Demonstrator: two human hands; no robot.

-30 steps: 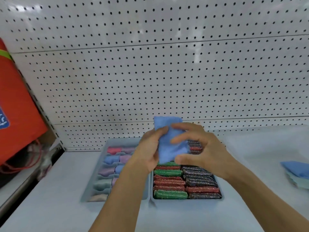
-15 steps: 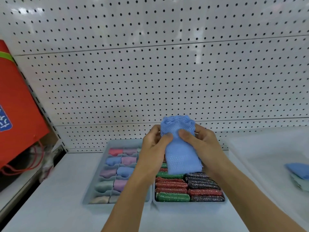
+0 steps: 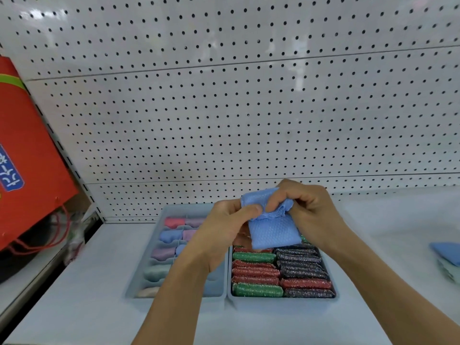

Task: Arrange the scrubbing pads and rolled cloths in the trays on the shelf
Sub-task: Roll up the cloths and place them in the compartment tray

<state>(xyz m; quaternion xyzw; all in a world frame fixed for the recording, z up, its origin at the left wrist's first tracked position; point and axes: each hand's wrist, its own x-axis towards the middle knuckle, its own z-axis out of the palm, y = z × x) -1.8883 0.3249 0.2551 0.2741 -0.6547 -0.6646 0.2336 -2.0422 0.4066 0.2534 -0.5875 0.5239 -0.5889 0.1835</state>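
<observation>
Above the two trays, mid-shelf, both hands are holding a blue cloth [image 3: 272, 229] in the air. Left hand [image 3: 224, 230] is pinching its upper left edge, thumb pressing on the fabric. Right hand [image 3: 308, 212] is gripping the bunched top, fingers curled round it. The cloth's lower part is hanging flat, over the far end of the right tray [image 3: 281, 303]. That tray is holding scrubbing pads [image 3: 256, 272] in two rows: red, green, dark. Left tray [image 3: 139, 282], touching it side by side, is holding rolled cloths [image 3: 171, 236] in divided slots, partly hidden by the left forearm. Folded blue cloths [image 3: 446, 252] are lying far right on the shelf [image 3: 74, 307]. Pegboard [image 3: 224, 108] behind; red bag [image 3: 27, 155] at left.
</observation>
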